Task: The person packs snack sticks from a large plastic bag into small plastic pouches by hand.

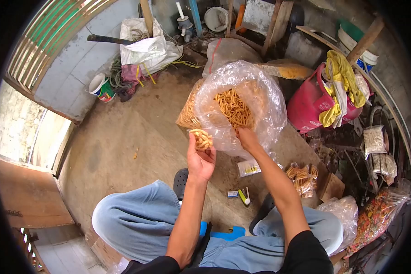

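On the floor point(137, 132) ahead, the big bag point(271, 93) lies open; its snack sticks point(233, 107) stretch from far left to near right, ending at the right hand point(245, 138), the nearer one. Its fingertips are hidden, so their grip I cannot tell. The left hand point(201, 164) pinches a small packet point(201, 139) upright. A pink cylinder point(303, 102) stands right.

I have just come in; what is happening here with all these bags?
The left hand holds up a small portion of pale snack sticks, seemingly in clear plastic. The right hand reaches into a big open plastic bag of browner sticks. A green-and-white stapler lies on the floor, and filled packets sit to the right.
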`<move>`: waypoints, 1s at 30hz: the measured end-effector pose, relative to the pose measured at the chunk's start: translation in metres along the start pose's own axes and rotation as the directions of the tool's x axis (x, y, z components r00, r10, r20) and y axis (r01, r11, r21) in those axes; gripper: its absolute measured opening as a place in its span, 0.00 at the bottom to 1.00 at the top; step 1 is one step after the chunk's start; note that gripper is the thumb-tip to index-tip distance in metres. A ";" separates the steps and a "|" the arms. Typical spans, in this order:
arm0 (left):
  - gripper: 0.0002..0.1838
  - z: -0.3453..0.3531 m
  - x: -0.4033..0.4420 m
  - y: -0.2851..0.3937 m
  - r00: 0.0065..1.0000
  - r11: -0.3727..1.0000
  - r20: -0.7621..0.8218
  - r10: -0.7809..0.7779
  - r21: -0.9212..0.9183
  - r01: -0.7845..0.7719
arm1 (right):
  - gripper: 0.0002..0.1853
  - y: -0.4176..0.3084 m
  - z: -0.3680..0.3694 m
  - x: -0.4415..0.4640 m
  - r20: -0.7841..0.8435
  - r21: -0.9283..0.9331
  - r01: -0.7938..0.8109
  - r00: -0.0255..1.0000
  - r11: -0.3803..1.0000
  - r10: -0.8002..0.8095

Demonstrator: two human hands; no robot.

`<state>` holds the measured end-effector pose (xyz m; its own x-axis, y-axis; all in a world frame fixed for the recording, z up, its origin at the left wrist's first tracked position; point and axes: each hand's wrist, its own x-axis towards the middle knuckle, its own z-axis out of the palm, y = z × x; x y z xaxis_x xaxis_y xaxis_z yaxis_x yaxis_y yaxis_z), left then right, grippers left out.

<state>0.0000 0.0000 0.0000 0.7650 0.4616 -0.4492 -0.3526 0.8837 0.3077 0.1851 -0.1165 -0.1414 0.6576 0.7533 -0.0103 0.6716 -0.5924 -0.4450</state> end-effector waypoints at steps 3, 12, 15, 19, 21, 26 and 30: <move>0.18 0.003 -0.002 0.010 0.999 1.000 0.036 0.003 0.010 -0.003 | 0.07 -0.008 -0.010 0.002 -0.053 0.141 -0.089 0.994 0.986 0.097; 0.15 0.016 -0.020 0.006 0.999 1.000 0.045 0.022 0.003 -0.022 | 0.10 0.008 -0.046 -0.027 -0.340 0.533 -0.071 0.894 0.843 0.290; 0.15 0.023 -0.026 0.003 0.998 1.000 0.055 0.023 0.016 -0.024 | 0.11 -0.002 -0.078 -0.039 -0.277 0.597 -0.134 0.891 0.791 0.360; 0.14 0.032 -0.034 0.001 0.995 0.999 0.100 0.003 0.036 -0.007 | 0.10 -0.056 -0.153 -0.072 -0.180 0.875 -0.048 0.891 0.481 0.416; 0.15 0.038 -0.036 -0.001 0.992 0.999 0.127 0.009 0.046 -0.015 | 0.09 -0.082 -0.188 -0.090 -0.178 0.911 -0.003 0.898 0.412 0.401; 0.16 0.043 -0.043 -0.007 0.982 0.999 0.190 -0.010 0.036 0.003 | 0.08 -0.133 -0.241 -0.132 -0.246 0.784 0.039 0.936 0.620 0.252; 0.16 0.050 -0.051 -0.015 0.972 0.997 0.234 0.001 0.069 -0.018 | 0.08 -0.150 -0.240 -0.140 -0.320 0.697 0.048 0.913 0.715 0.252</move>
<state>-0.0066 -0.0407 0.0604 0.8693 0.4320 -0.2401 -0.3284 0.8680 0.3724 0.0740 -0.2016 0.1412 0.8790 0.4472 0.1654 0.2734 -0.1884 -0.9433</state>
